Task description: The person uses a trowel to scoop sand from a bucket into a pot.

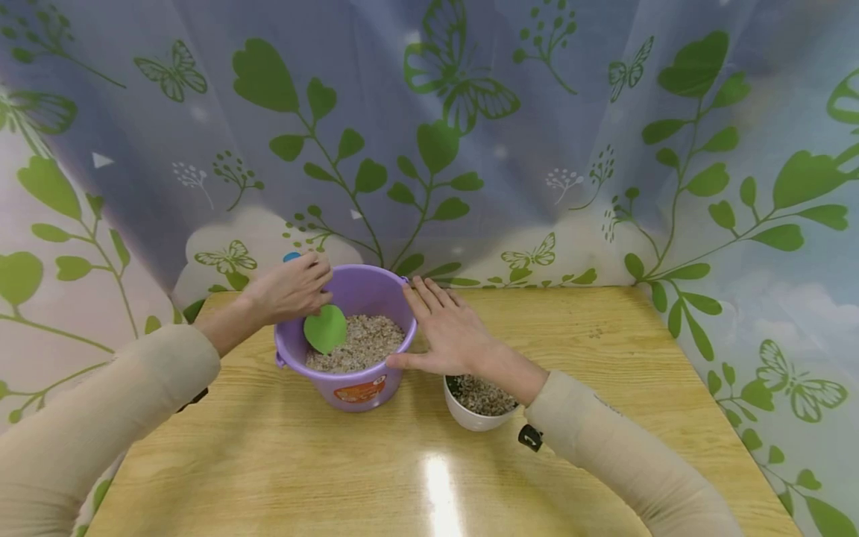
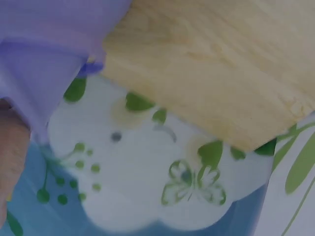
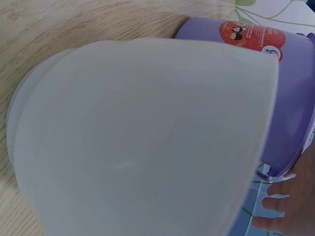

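In the head view a purple bucket (image 1: 367, 384) with an orange label stands on the table, partly filled with coarse, light brown grains (image 1: 365, 343). My left hand (image 1: 295, 287) grips a toy shovel with a green blade (image 1: 325, 329) over the bucket's left side; the blade's tip is at the grains. A blue piece (image 1: 291, 256) shows behind that hand, perhaps the handle's end. My right hand (image 1: 446, 332) rests on the bucket's right rim, fingers straight and thumb spread. Below its wrist stands a white pot (image 1: 473, 419) holding similar grains (image 1: 483, 395) and something dark green, partly covered by the forearm.
The wooden table (image 1: 322, 477) ends at a curtain (image 1: 577, 224) printed with leaves and butterflies, close behind the bucket. In the right wrist view the white pot (image 3: 142, 132) fills most of the picture, beside the bucket (image 3: 295, 98).
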A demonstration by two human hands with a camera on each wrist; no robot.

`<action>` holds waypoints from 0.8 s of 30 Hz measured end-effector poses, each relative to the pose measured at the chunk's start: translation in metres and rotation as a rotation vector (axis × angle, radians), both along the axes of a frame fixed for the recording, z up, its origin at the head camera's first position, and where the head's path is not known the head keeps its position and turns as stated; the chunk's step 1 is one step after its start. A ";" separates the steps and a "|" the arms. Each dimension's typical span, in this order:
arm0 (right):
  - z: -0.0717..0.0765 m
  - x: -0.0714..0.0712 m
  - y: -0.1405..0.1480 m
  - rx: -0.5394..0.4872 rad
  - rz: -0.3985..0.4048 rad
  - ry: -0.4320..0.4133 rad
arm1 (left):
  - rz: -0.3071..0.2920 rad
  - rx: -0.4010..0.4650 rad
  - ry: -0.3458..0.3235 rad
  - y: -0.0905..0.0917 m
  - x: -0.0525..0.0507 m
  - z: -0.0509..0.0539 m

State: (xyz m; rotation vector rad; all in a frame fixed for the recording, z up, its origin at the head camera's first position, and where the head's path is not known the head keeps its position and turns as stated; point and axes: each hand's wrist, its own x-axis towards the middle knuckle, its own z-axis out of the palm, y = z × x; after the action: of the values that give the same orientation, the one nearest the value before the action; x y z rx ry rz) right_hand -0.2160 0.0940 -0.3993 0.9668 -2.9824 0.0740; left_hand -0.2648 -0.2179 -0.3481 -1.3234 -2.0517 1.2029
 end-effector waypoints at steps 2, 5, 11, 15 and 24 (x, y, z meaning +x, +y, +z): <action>0.000 0.000 0.000 0.002 -0.001 -0.001 | -0.001 0.011 -0.022 0.000 0.001 -0.003; -0.001 0.001 0.000 0.004 -0.002 0.000 | 0.022 0.036 -0.048 -0.001 0.001 -0.008; -0.002 0.001 0.000 0.009 -0.002 0.013 | 0.056 0.065 -0.084 0.000 0.001 -0.012; -0.001 0.001 0.000 0.011 -0.001 0.021 | 0.075 0.068 -0.081 0.001 0.002 -0.011; 0.000 0.002 -0.001 0.019 -0.007 0.002 | 0.083 0.089 -0.088 0.002 0.004 -0.012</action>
State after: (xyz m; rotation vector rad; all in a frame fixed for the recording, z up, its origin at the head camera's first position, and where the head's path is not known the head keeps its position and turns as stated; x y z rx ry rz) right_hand -0.2138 0.0931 -0.3992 0.9583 -2.9899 0.0444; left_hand -0.2611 -0.2159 -0.3603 -1.2827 -2.2151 1.0919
